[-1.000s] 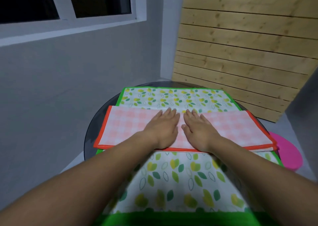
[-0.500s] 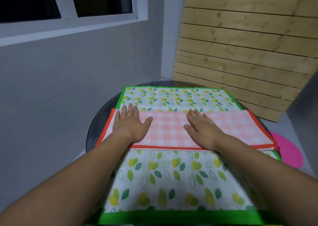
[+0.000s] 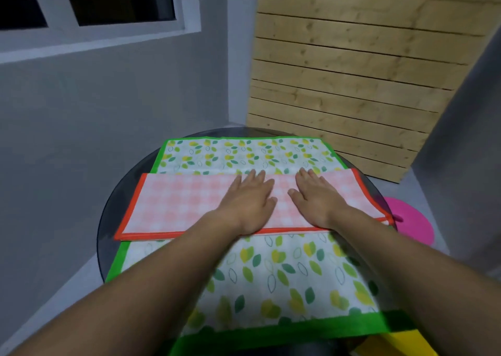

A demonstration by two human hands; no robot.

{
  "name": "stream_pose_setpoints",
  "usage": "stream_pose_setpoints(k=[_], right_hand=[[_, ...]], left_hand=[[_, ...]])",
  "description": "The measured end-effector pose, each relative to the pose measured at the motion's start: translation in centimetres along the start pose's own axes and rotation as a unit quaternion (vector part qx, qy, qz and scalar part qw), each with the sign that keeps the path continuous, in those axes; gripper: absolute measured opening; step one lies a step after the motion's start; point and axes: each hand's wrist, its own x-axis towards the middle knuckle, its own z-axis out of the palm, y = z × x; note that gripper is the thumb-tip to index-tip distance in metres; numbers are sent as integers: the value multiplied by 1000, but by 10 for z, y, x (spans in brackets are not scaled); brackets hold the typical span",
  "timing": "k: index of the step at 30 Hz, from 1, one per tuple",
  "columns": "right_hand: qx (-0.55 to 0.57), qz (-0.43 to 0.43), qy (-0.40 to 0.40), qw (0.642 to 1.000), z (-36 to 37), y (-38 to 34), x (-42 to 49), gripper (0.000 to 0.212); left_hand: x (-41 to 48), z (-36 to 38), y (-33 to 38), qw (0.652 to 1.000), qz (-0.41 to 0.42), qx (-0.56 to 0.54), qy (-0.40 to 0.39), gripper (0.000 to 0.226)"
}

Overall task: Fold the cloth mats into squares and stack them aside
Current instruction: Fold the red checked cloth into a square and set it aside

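1. Two mats lie on the round glass desk (image 3: 113,206): a pink checked mat (image 3: 184,203), apparently folded into a long strip, sits across the middle of a spread green leaf-print mat (image 3: 284,274).
2. Left hand (image 3: 248,206) and right hand (image 3: 315,202) rest flat near the strip's centre, close together but apart. Each grip is open, fingers straight, pressing down and clasping nothing.
3. Flat palms likely smooth the crease and hold the layers aligned.
4. Folding the strip crosswise into a square seems next.
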Motion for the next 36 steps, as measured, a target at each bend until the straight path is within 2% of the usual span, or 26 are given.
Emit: stream_pose_setpoints(k=[5,12,15,17,19,21,24,27,29,31,32,33,34,36], right_hand=[[19,-6,-13,1000,1,5,0,69],[11,75,18,997,-6,56,-2,74],[30,69,18,997,-6,53,-3,74],[49,54,45,996,-11,52,-8,70],[43,25,76,996,-17,46,-17,64],[37,-11,89,995,-22,32,-24,62],[66,-46,85,993,-29,13,-34,60],[78,-59,70,993,-39,1,-51,55],[75,-63,52,994,-44,-4,-62,44],[75,-67,38,994,-48,-14,-74,36],[83,-76,34,993,-48,-20,-78,34],[96,-89,28,991,-48,-28,-84,33],[105,-105,23,989,-48,-36,-89,34],[118,-134,8,984,-45,-51,-100,38]], left_hand=[[1,19,-1,998,-48,42,-21,64],[1,17,-1,998,-57,16,-27,64],[7,7,-6,994,-112,19,-6,62],[13,-9,-14,984,-155,78,29,51],[18,-26,-23,976,-164,134,42,34],[23,-43,-29,979,-158,127,35,23],[26,-59,-35,986,-159,57,-5,12],[19,-69,-38,985,-170,-15,-33,24],[9,-75,-37,976,-199,-80,-30,31],[-4,-75,-38,964,-231,-127,-23,21],[-10,-73,-39,954,-256,-154,-15,24],[-15,-67,-42,934,-295,-204,4,35],[-22,-61,-42,902,-333,-273,28,42],[-35,-51,-38,848,-376,-367,69,40]])
